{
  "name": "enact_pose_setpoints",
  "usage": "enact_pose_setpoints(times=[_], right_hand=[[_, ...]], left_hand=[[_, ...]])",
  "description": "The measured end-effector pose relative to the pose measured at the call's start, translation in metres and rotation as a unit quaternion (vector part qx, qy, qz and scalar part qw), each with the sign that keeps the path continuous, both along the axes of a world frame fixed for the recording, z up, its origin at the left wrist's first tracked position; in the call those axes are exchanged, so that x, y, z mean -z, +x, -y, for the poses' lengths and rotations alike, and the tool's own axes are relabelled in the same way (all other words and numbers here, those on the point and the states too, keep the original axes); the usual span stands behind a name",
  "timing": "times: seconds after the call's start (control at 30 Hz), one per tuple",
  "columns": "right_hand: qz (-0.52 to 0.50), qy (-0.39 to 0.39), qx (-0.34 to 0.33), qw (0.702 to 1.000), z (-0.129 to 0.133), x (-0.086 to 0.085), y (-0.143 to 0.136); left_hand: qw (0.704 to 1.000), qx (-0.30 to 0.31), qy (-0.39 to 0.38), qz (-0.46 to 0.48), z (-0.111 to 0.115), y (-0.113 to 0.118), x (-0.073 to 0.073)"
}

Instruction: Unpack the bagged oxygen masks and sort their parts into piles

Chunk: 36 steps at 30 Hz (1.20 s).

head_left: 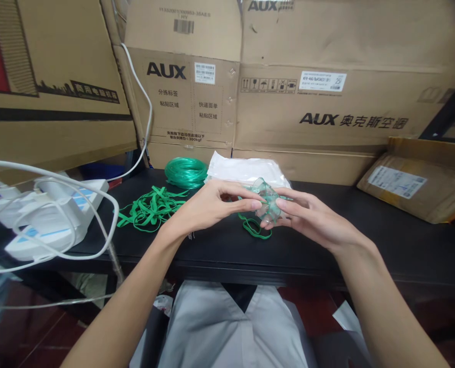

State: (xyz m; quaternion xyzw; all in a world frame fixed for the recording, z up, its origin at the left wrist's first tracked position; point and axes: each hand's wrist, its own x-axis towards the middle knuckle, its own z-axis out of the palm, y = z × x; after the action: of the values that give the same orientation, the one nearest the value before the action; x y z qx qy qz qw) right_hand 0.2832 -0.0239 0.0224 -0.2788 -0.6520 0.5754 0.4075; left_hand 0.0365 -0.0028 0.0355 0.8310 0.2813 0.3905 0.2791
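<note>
A clear green plastic mask (266, 200) is held above the table between both hands. My left hand (222, 203) pinches its left side with thumb and forefinger, where a green strap seems to meet it. The thumb and fingers of my right hand (302, 212) close round the mask's right side. Below the mask hangs a loop of green elastic strap (257, 228). To the left lies a tangled pile of green straps (151, 208), with a coil of green tubing (186, 172) behind it. White plastic packaging (246, 170) lies just behind the hands.
On the black table (220, 255), a white power strip (85, 217) with plugs and looping cables is at the left. A taped cardboard box (415, 179) sits at the right. Large cartons (273, 117) stand along the back.
</note>
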Motion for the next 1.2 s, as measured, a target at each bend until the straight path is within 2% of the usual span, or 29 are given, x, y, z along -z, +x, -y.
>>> enact_pose_setpoints(times=[0.17,0.43,0.67,0.73,0.83,0.93,1.2], right_hand=[[-0.007,-0.002,0.000,1.000,-0.001,0.000,-0.002],[0.013,0.021,0.036,0.999,0.000,0.003,-0.005],[0.033,0.042,0.068,0.996,0.002,0.003,-0.009],[0.047,0.072,0.108,0.990,0.004,0.001,-0.011],[0.058,0.174,0.173,0.968,0.008,-0.002,-0.014],[0.065,0.249,0.183,0.949,0.011,-0.005,-0.016],[0.072,0.292,0.204,0.932,0.011,-0.002,-0.021]], left_hand=[[1.000,0.001,-0.003,0.012,0.001,0.001,-0.001],[1.000,-0.015,0.007,-0.007,0.004,0.003,-0.001],[1.000,0.010,-0.022,0.010,0.002,0.004,0.000],[1.000,0.007,-0.023,0.019,0.002,0.004,0.000],[0.999,-0.007,-0.023,0.021,0.002,0.005,0.000],[0.999,-0.010,-0.024,0.021,0.003,0.005,0.001],[0.996,0.028,-0.072,0.046,0.005,0.012,0.003]])
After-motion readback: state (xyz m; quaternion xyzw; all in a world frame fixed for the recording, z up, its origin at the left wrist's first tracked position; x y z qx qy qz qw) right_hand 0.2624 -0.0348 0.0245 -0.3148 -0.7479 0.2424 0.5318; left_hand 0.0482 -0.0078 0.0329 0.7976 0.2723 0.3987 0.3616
